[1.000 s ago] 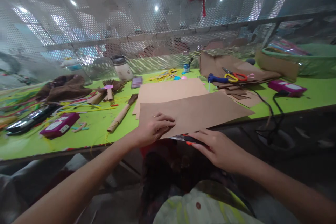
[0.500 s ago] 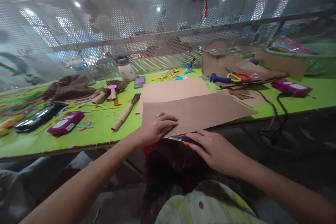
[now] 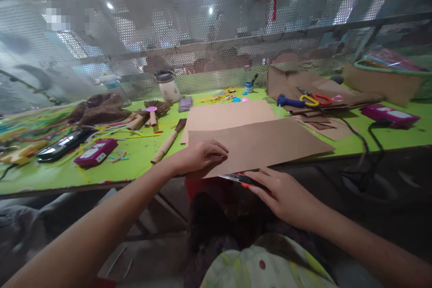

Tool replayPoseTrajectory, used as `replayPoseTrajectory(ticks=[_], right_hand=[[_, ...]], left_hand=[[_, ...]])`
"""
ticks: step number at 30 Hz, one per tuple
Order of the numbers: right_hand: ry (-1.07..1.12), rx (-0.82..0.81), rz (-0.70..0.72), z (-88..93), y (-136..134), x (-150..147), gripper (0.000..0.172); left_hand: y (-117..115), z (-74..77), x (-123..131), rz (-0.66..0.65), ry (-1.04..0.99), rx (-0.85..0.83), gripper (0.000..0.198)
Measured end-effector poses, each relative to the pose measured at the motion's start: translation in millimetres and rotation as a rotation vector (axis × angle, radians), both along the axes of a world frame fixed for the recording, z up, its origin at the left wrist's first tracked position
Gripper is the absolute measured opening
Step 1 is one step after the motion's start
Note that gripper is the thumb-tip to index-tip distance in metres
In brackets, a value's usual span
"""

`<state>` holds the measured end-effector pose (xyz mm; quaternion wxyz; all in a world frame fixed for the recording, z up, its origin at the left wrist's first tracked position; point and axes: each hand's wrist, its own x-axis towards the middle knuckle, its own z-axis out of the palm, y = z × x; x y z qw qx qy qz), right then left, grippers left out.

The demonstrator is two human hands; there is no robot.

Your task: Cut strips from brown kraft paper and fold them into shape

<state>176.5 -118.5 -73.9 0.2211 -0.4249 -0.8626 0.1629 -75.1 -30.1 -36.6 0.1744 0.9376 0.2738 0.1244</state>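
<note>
A person's bare hands work at a sheet of brown paper (image 3: 266,139), which lies on a bright green table (image 3: 135,171) and reaches over its front edge. The left hand (image 3: 205,155) rests on the paper's near left corner, fingers together and bent; its thumb is mostly hidden, so whether it pinches the sheet cannot be told. The right hand (image 3: 283,193), just in front of the paper's near edge, has its fingers clamped on the handle of a black and red craft knife (image 3: 243,180). The blade points left along that edge; whether it touches the paper is unclear.

Behind the paper, partly under it, lies paler card (image 3: 229,114). Left of the paper is a paper roll with a frayed end (image 3: 167,146); farther left are a purple box (image 3: 96,153) and a shiny black object (image 3: 65,145). Beyond the paper's right side are scissors (image 3: 315,99) with yellow and red handles, on more folded brown sheets (image 3: 340,87), and a second purple box (image 3: 389,116).
</note>
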Motion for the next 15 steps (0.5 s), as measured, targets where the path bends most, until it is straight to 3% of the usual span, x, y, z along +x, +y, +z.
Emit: replayPoseTrajectory(ticks=[7, 15], right_hand=[[-0.007, -0.02, 0.013, -2.3, 2.1, 0.9, 0.034], [-0.014, -0.006, 0.038, -1.5, 2.5, 3.3, 0.034]], left_hand=[[-3.9, -17.5, -6.2, 0.015, -0.067, 0.112, 0.025], [-6.2, -19.8, -7.6, 0.009, -0.072, 0.128, 0.027]])
